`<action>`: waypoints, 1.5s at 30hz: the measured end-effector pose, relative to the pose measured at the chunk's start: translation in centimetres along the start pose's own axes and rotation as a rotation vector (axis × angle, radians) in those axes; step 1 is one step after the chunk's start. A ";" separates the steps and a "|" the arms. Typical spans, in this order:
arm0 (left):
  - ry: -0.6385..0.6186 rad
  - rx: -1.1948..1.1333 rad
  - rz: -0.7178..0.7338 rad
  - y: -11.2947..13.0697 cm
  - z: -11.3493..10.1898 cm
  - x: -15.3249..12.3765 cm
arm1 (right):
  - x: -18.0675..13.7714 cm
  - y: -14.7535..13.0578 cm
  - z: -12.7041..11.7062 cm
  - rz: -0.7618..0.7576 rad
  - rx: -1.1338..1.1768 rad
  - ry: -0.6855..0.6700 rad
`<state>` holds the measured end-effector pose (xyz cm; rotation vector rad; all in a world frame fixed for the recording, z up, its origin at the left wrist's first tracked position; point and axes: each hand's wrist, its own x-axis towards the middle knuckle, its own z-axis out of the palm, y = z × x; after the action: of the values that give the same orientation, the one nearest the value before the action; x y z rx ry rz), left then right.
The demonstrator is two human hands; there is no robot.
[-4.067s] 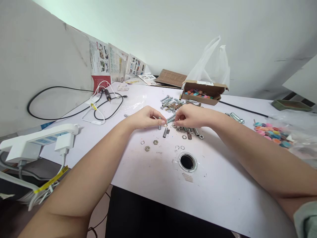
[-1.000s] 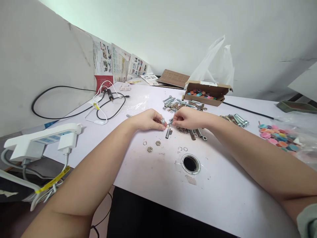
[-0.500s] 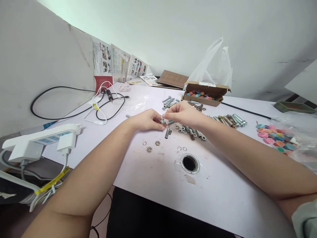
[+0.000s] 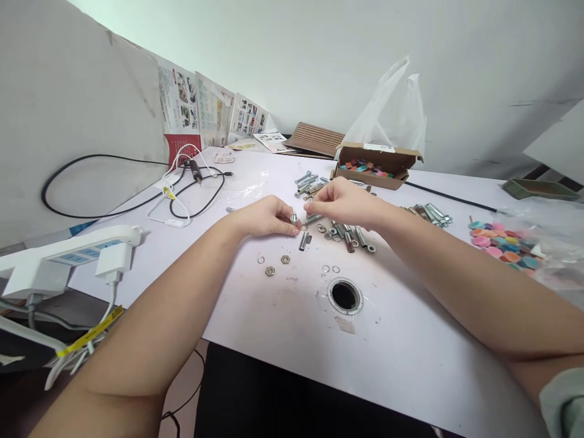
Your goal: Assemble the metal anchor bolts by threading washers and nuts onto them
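My left hand [image 4: 271, 217] is closed around a small silver bolt [image 4: 294, 216], with its head end showing upward between thumb and fingers. Just right of it, my right hand [image 4: 342, 202] has its thumb and fingers pinched together, apart from the bolt. Whatever may be in that pinch is too small to make out. Below the left fingertips lies a metal sleeve [image 4: 303, 241] on the white table [image 4: 283, 316]. Nearer to me are two hex nuts, one a brass-toned nut [image 4: 270, 271], and a thin ring washer [image 4: 261, 260]. Two more thin washers [image 4: 331, 269] lie to the right.
Loose bolts and sleeves [image 4: 349, 237] lie under my right forearm. A round hole [image 4: 345, 296] opens in the tabletop. Behind stands a cardboard box [image 4: 383, 176] with colourful pieces; more coloured discs [image 4: 506, 246] are at right. Cables and a power strip [image 4: 73, 252] occupy the left.
My right hand has drawn slightly away from the bolt, leaving a gap between the two hands. The bolt stays in my left hand. The whole view has shifted slightly.
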<state>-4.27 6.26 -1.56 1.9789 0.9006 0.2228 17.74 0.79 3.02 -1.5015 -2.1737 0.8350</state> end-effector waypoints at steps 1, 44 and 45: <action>-0.004 -0.002 0.005 0.0 0.0 0.0 | -0.1 0.1 -0.2 -0.018 -0.041 -0.076; 0.015 0.041 0.066 0.3 0.2 -0.1 | 1.5 -0.2 1.4 -0.284 -0.088 0.008; 0.017 0.048 0.063 0.2 0.2 -0.1 | 1.5 -0.3 1.4 -0.281 -0.126 0.033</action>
<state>-4.13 5.94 -1.49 2.0546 0.8631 0.2565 16.16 1.74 2.08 -1.2130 -2.3779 0.5853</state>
